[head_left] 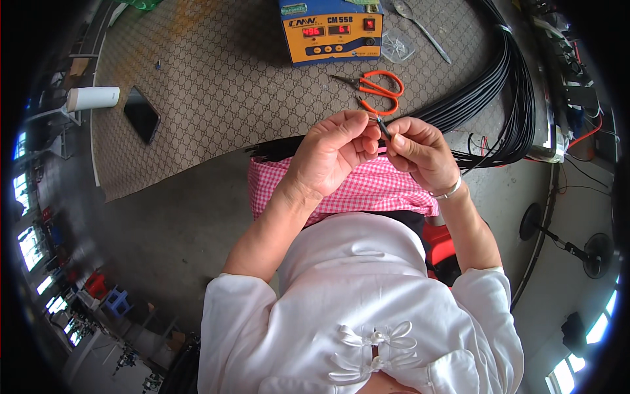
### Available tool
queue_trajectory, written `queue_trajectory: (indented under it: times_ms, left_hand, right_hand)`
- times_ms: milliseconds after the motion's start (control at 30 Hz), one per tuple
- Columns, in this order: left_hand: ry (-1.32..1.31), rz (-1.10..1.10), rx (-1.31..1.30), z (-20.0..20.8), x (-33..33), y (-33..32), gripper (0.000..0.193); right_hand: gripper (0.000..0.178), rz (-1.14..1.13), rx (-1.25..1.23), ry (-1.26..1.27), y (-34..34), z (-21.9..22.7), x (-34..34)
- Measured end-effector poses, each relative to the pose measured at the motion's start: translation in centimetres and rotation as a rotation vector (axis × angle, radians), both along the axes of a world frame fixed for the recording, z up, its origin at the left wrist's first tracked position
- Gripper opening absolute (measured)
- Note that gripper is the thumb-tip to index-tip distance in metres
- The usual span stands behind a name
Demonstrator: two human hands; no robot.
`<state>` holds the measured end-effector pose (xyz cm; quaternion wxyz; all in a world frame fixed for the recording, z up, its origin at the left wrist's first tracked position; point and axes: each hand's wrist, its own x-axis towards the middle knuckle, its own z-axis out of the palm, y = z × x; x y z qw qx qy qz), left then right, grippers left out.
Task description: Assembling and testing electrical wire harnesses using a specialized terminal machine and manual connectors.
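In front of my chest, both hands work at the end of a black cable (384, 129). My right hand (422, 151) pinches the cable between thumb and forefinger. Thumb and forefinger of my left hand (336, 142) are closed on thin wires (373, 118) at its tip, too small to make out well. Just beyond my fingers lie orange-handled scissors (380, 88) on the table. A thick bundle of black cables (482, 92) curves from the far right toward my lap, passing behind my right hand.
A yellow and blue control box (333, 33) with red displays stands on the patterned tabletop (216, 85). Beside it are a clear plastic dish (398, 46) and a spoon (423, 29). A phone (141, 115) and white cup (94, 98) are at left.
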<state>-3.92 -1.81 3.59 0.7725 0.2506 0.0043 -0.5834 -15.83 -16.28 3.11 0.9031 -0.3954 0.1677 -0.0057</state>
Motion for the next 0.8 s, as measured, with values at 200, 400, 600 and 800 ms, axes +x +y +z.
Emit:
queue_trajectory:
  times_ms: [200, 400, 600, 800]
  left_hand:
    - [0.006, -0.004, -0.031, -0.2, 0.0, -0.1, 0.017]
    - [0.006, 0.004, -0.033, -0.1, 0.1, -0.2, 0.017]
    - [0.015, -0.003, 0.043, 0.3, 0.6, -0.5, 0.022]
    - [-0.037, -0.036, 0.088, 0.3, 1.3, -0.5, 0.021]
  right_hand:
    - [0.013, -0.001, 0.040, 0.025, 0.1, 0.2, 0.3]
    - [0.012, -0.019, 0.029, 0.037, 0.2, 0.5, 0.4]
    - [0.013, -0.008, -0.025, 0.046, -0.2, 0.9, 0.6]
    - [0.014, 0.013, -0.052, 0.044, -0.3, 0.8, 0.7]
